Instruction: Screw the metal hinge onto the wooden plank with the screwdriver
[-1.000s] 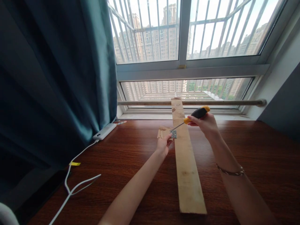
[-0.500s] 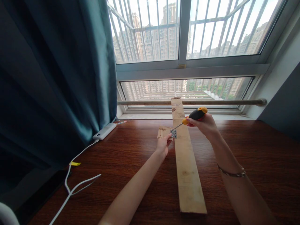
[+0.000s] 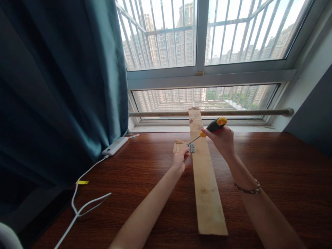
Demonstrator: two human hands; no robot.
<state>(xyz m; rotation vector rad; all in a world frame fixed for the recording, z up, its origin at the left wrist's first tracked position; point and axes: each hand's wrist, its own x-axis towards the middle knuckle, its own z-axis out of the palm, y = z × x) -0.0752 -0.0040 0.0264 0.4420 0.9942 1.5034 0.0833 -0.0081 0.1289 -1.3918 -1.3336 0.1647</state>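
A long wooden board (image 3: pixel 207 186) lies lengthwise on the table, its far end reaching toward the window. Against its left edge sits a short wooden block (image 3: pixel 177 146), and a metal hinge (image 3: pixel 192 148) spans the two. My left hand (image 3: pixel 179 160) is closed on the block's near side, thumb beside the hinge; its other fingers are partly hidden. In my right hand (image 3: pixel 223 141) is a screwdriver (image 3: pixel 214 125) with a black and yellow handle. It slants down to the left, its tip at the hinge's left leaf. Any screw under the tip is too small to make out.
A white power bank (image 3: pixel 115 146) with a white cable (image 3: pixel 89 168) lies left on the brown table (image 3: pixel 145 193). A yellow tag (image 3: pixel 83 182) hangs on the cable. A blue curtain (image 3: pixel 103 86) drapes at left; a horizontal rail (image 3: pixel 246 112) crosses before the window.
My right hand and the screwdriver handle have shifted slightly left, and the wrist has turned a little. The tip stays at the hinge. My left hand keeps its place on the block.
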